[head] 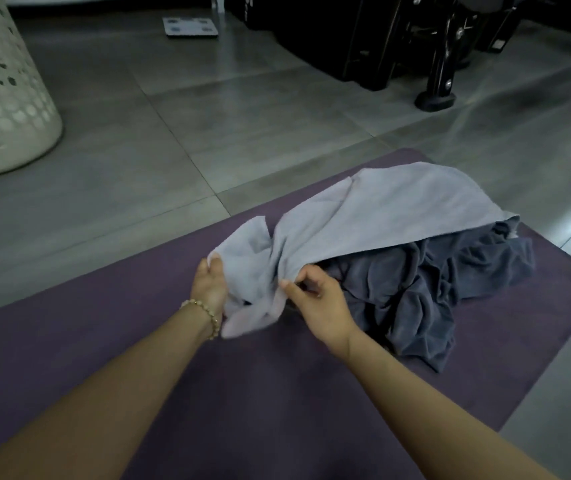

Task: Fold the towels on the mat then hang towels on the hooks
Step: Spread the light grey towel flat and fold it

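Note:
A light grey towel [381, 209] lies rumpled across the purple mat [242, 393], partly draped over a crumpled dark grey towel [450, 285] on the mat's right side. My left hand [209, 285], with a bead bracelet on the wrist, grips the light towel's near left edge. My right hand [318, 303] pinches a fold of the same towel between thumb and fingers, just left of the dark towel. The stretch of light towel between my hands is lifted and bunched. No hooks are in view.
A white perforated laundry basket [3, 98] stands on the grey tile floor at the far left. A bathroom scale [190, 27] lies at the back. Black equipment with a frame and foot [436, 64] stands at the back right.

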Tool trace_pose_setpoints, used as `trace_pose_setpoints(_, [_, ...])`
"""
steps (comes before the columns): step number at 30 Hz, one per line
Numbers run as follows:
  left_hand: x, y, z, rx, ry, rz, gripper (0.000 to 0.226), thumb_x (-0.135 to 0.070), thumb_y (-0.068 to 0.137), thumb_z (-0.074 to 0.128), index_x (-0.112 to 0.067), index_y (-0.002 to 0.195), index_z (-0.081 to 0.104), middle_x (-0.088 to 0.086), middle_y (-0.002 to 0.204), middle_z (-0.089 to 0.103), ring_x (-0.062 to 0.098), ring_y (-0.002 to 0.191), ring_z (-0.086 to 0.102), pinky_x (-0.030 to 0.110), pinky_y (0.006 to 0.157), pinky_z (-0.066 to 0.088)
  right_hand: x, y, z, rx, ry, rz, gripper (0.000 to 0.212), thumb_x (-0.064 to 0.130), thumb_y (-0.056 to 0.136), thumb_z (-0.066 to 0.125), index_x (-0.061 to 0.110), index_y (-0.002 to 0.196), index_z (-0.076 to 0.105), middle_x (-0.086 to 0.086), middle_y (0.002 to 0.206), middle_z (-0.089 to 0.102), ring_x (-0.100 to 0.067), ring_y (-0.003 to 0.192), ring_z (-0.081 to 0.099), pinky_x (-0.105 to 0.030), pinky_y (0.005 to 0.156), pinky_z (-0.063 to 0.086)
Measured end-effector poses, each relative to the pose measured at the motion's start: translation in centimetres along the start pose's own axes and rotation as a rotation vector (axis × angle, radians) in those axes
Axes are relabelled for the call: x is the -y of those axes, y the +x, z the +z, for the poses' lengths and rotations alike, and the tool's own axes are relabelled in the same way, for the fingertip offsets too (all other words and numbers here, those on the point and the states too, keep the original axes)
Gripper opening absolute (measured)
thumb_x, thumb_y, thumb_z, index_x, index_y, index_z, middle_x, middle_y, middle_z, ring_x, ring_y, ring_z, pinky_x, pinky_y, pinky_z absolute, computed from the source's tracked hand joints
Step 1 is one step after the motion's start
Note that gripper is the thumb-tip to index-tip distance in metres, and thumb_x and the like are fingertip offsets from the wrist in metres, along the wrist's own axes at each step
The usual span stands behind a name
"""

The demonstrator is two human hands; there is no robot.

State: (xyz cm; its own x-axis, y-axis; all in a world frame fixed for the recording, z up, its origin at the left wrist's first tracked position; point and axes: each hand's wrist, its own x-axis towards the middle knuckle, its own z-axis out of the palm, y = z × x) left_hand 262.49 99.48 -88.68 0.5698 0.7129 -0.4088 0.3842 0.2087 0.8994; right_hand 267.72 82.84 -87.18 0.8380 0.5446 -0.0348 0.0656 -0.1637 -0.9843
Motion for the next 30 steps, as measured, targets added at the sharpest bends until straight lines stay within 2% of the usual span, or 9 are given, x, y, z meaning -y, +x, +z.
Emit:
trace_pose_setpoints(4, [-6.9, -2.6, -7.8, -0.158, 0.110, 0.142, 0.044, -0.035, 0.102, 0.033, -0.004, 0.129, 0.050, 0.000, 0.122, 0.050, 0.015, 0.112, 0.048, 0.020, 0.098, 0.033, 6.0, -1.7, 3.7, 0.122, 0.140, -0.020, 0.027, 0.004, 0.087, 0.065, 0.008, 0.068, 0.047, -0.004, 0.068, 0.048, -0.009, 0.068, 0.045, -0.022, 0.069, 0.040])
trace_pose_setpoints(8, [-13.6, -7.8, -17.1, -0.220, 0.151, 0.249, 0.037, -0.036, 0.099, 0.042, -0.006, 0.116, 0.057, 0.012, 0.113, 0.059, 0.020, 0.098, 0.053, 0.027, 0.087, 0.040, 14.7, -3.5, 5.9, 0.197, 0.155, -0.075, 0.026, 0.005, 0.086, 0.067, 0.008, 0.066, 0.050, -0.004, 0.069, 0.052, -0.010, 0.070, 0.050, -0.022, 0.072, 0.043])
trace_pose_setpoints(12, [-19.0, -15.1, -25.2, -0.214, 0.086, 0.258, 0.032, -0.035, 0.090, 0.061, -0.012, 0.110, 0.056, 0.009, 0.103, 0.063, 0.016, 0.075, 0.058, 0.026, 0.060, 0.044, 24.7, -6.0, 7.6, 0.268, 0.175, -0.147, 0.027, 0.008, 0.085, 0.069, 0.013, 0.063, 0.054, 0.006, 0.065, 0.055, -0.004, 0.066, 0.050, -0.020, 0.071, 0.043])
trace_pose_setpoints(15, [-22.1, -20.5, -30.6, -0.183, 0.009, 0.276, 0.040, -0.031, 0.090, 0.062, -0.009, 0.122, 0.053, 0.012, 0.118, 0.064, 0.024, 0.096, 0.063, 0.031, 0.074, 0.051, 32.2, -8.4, 8.9, 0.329, 0.173, -0.209, 0.017, 0.010, 0.084, 0.070, 0.005, 0.071, 0.059, 0.004, 0.067, 0.056, -0.002, 0.065, 0.049, -0.014, 0.067, 0.042])
trace_pose_setpoints(18, [-23.6, -26.1, -34.9, -0.089, -0.045, 0.242, 0.056, -0.044, 0.090, 0.055, -0.023, 0.139, 0.037, 0.003, 0.129, 0.057, 0.022, 0.104, 0.062, 0.033, 0.074, 0.052, 38.5, -11.5, 11.1, 0.383, 0.155, -0.252, 0.015, 0.015, 0.083, 0.071, 0.004, 0.076, 0.065, -0.003, 0.076, 0.061, -0.006, 0.072, 0.053, -0.017, 0.070, 0.044])
trace_pose_setpoints(21, [-23.4, -30.8, -38.2, -0.028, -0.085, 0.160, 0.094, -0.061, 0.078, 0.057, -0.038, 0.148, -0.001, -0.008, 0.135, 0.044, 0.021, 0.105, 0.061, 0.035, 0.073, 0.054, 43.3, -14.8, 13.9, 0.400, 0.138, -0.292, 0.014, 0.018, 0.081, 0.074, 0.008, 0.072, 0.069, 0.001, 0.075, 0.066, -0.007, 0.075, 0.057, -0.021, 0.076, 0.045])
trace_pose_setpoints(24, [-22.5, -34.3, -41.2, -0.116, -0.161, 0.161, 0.116, -0.054, 0.076, 0.067, -0.032, 0.145, -0.023, 0.004, 0.139, 0.040, 0.024, 0.110, 0.056, 0.038, 0.084, 0.052, 46.5, -17.8, 16.5, 0.369, 0.166, -0.296, 0.016, 0.019, 0.079, 0.076, 0.017, 0.065, 0.069, 0.007, 0.073, 0.068, -0.007, 0.076, 0.059, -0.021, 0.078, 0.045])
trace_pose_setpoints(27, [-21.4, -37.6, -44.1, -0.242, -0.105, 0.316, 0.121, -0.073, 0.049, 0.076, -0.041, 0.146, 0.011, 0.003, 0.153, 0.022, 0.023, 0.132, 0.039, 0.045, 0.108, 0.038, 47.9, -20.3, 18.8, 0.350, 0.239, -0.237, 0.011, 0.018, 0.080, 0.075, 0.019, 0.070, 0.070, 0.005, 0.078, 0.068, -0.006, 0.078, 0.059, -0.021, 0.080, 0.045])
trace_pose_setpoints(30, [-20.0, -40.9, -45.4, -0.340, 0.076, 0.544, 0.081, -0.052, 0.063, 0.080, -0.036, 0.133, 0.043, -0.008, 0.152, 0.018, 0.012, 0.134, 0.035, 0.032, 0.110, 0.032, 48.0, -22.1, 20.6, 0.346, 0.302, -0.120, 0.002, 0.019, 0.083, 0.072, 0.018, 0.083, 0.071, 0.004, 0.094, 0.069, -0.007, 0.091, 0.061, -0.025, 0.088, 0.046])
